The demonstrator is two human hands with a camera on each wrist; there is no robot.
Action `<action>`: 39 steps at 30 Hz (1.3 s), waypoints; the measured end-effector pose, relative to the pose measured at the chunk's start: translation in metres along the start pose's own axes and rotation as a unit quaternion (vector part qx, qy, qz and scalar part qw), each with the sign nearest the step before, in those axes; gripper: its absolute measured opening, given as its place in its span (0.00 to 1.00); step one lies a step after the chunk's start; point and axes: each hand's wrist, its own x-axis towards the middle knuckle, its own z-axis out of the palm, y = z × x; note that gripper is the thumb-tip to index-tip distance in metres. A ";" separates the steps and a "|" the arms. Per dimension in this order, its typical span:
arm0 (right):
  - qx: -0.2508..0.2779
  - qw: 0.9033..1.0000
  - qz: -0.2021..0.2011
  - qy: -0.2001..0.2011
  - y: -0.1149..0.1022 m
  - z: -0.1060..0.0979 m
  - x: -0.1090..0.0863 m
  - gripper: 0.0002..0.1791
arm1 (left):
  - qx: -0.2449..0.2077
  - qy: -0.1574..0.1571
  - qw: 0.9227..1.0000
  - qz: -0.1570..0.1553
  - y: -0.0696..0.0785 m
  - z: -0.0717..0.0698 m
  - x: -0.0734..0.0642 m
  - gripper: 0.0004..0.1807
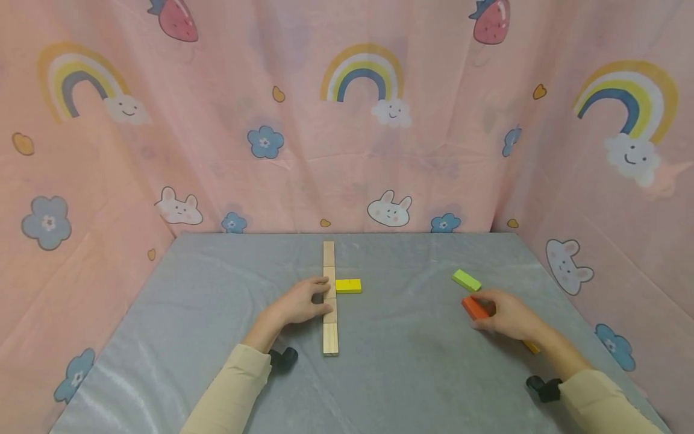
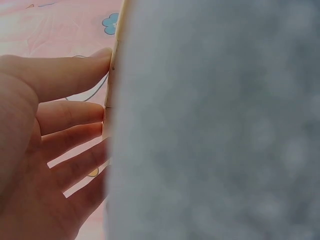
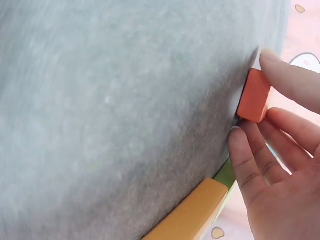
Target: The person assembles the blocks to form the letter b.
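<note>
Pale wooden blocks stand end to end in a straight row (image 1: pixel 330 339) left of the table's middle. My left hand (image 1: pixel 300 301) touches the row's left side, its thumb and fingers nearly straight in the left wrist view. Against the row's right side lies a yellow block (image 1: pixel 349 286). Over on the right, my right hand (image 1: pixel 509 316) pinches a red-orange block (image 1: pixel 475 308) between thumb and fingers. A light green block (image 1: pixel 466 279) lies just beyond it. Partly hidden under the right wrist is a yellow-orange block (image 3: pixel 192 212).
A grey cloth covers the table (image 1: pixel 396 374). Behind it and along both sides hangs a pink patterned curtain (image 1: pixel 347 175). Dark wrist devices (image 1: pixel 284 360) show beside both sleeves.
</note>
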 end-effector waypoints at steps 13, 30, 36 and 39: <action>0.001 1.000 -0.015 0.006 -0.016 0.015 0.018 0.37 | 0.001 -0.001 1.000 0.001 0.001 0.000 -0.002 0.34; 0.015 0.999 -0.053 0.000 -0.057 0.034 0.050 0.35 | 0.005 0.005 1.000 0.006 -0.002 0.001 0.000 0.33; 0.008 0.997 -0.081 -0.009 -0.075 0.041 0.062 0.33 | -0.002 0.005 1.000 0.006 -0.003 0.002 0.001 0.34; 0.011 0.996 -0.084 -0.013 -0.084 0.044 0.069 0.32 | -0.004 0.005 1.000 0.006 -0.003 0.001 0.000 0.34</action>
